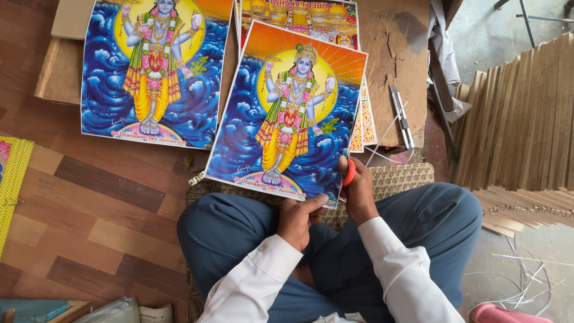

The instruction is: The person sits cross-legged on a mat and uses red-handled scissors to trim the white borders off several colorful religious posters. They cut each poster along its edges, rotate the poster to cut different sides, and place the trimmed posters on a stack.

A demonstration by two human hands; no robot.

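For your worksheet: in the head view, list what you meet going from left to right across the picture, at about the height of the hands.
Yellow patterned cloth → wooden floor → left hand on the held poster → right hand with an orange-handled tool → stack of wooden strips.

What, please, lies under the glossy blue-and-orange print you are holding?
Under the glossy blue-and-orange print lie more colourful prints on a rough brown board. Their pictures are mostly covered.

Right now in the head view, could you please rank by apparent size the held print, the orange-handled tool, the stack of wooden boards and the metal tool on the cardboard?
1. Stack of wooden boards and held print: too alike to rank.
2. Metal tool.
3. Orange-handled tool, mostly hidden by the right hand.
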